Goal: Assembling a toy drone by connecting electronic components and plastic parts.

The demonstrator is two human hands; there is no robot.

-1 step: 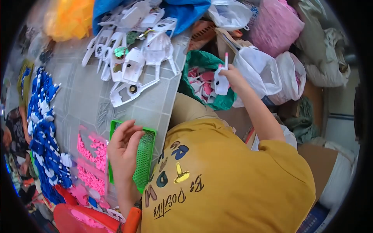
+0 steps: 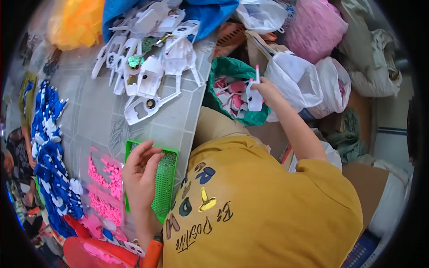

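Observation:
My right hand (image 2: 264,88) grips a white plastic part with a pink tip (image 2: 254,97), held over an open green bag (image 2: 222,67). Pink and white plastic pieces (image 2: 232,94) fill that bag. On the other side, my left hand (image 2: 139,178) hovers over a green perforated basket (image 2: 162,198), its fingers loosely bent and the thumb apart. Nothing shows between them. Small metal screws or pins (image 2: 168,158) lie at the basket's far end. Several white plastic housings (image 2: 149,76) are heaped at the far end of the table, some with small metal or green parts inside.
Blue and white pieces (image 2: 51,147) are piled along the left. Pink small parts (image 2: 107,187) lie in a clear tray beside the basket. An orange-handled tool (image 2: 153,252) is by my left forearm. White bags (image 2: 295,82) and a pink bag (image 2: 316,27) stand at the right.
My right hand has lowered the white plastic part slightly toward the green bag. My left hand stays over the basket. The whole view has shifted a little.

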